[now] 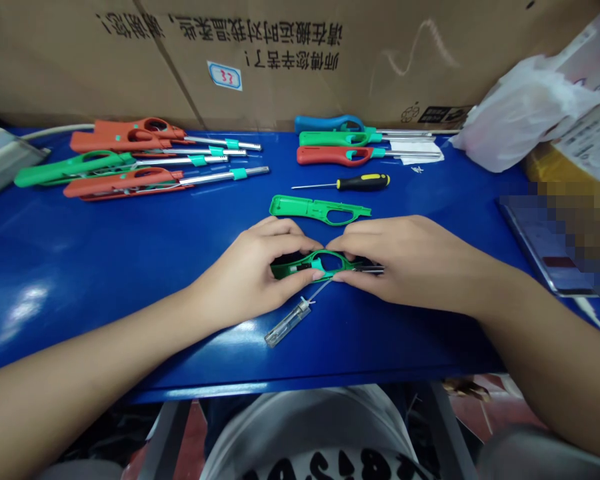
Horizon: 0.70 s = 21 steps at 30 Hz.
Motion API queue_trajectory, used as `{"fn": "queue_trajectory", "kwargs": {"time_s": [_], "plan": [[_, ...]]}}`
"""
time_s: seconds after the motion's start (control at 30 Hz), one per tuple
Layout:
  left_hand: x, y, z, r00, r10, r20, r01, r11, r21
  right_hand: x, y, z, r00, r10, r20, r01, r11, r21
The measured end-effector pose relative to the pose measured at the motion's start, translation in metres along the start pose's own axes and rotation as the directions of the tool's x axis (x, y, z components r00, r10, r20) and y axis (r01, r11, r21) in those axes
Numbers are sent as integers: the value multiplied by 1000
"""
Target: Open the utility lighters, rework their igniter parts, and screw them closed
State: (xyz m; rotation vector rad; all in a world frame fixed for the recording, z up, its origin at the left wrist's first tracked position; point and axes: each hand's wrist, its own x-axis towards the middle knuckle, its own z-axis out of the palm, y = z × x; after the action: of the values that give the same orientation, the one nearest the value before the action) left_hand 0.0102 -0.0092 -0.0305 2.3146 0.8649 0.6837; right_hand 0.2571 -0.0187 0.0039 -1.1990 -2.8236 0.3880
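Note:
Between both hands is an opened green lighter casing (307,263) with a teal trigger inside and a metal rod (373,269) at its right end. My left hand (260,263) grips its left part, thumb on the teal trigger. My right hand (405,260) pinches the right part near the finger loop, partly hiding the rod. A clear fuel tank (287,325) lies on the table below, joined to the casing by a thin tube (321,289). Just beyond the hands lies the other green casing half (310,210), inner side up.
A screwdriver (365,182) lies behind the casing half. Several lighters, one a red lighter (320,155), lie at the back right; partly assembled ones, including an orange lighter (125,183), at the left. A cardboard box (280,93) borders the blue table (105,267). A phone (545,247) and plastic bag (510,113) are right.

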Motion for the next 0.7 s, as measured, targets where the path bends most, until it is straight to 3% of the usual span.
{"fn": "queue_trajectory", "kwargs": {"time_s": [0.23,0.47,0.6,0.7], "plan": [[2,-6,4,1000,8,-19,-8,1000,-11,2,1,0,999,17,-40,-15,999,51],[3,-4,2,998,59,-38,-59,998,-2,7,3,0,991,127,-43,-116,972,202],[2,-2,0,995,88,-52,-86,996,32,3,11,-11,987,134,-90,-101,947,305],[1,2,-9,993,109,-52,-104,991,89,-1,17,-20,994,59,-94,-29,955,294]]}}
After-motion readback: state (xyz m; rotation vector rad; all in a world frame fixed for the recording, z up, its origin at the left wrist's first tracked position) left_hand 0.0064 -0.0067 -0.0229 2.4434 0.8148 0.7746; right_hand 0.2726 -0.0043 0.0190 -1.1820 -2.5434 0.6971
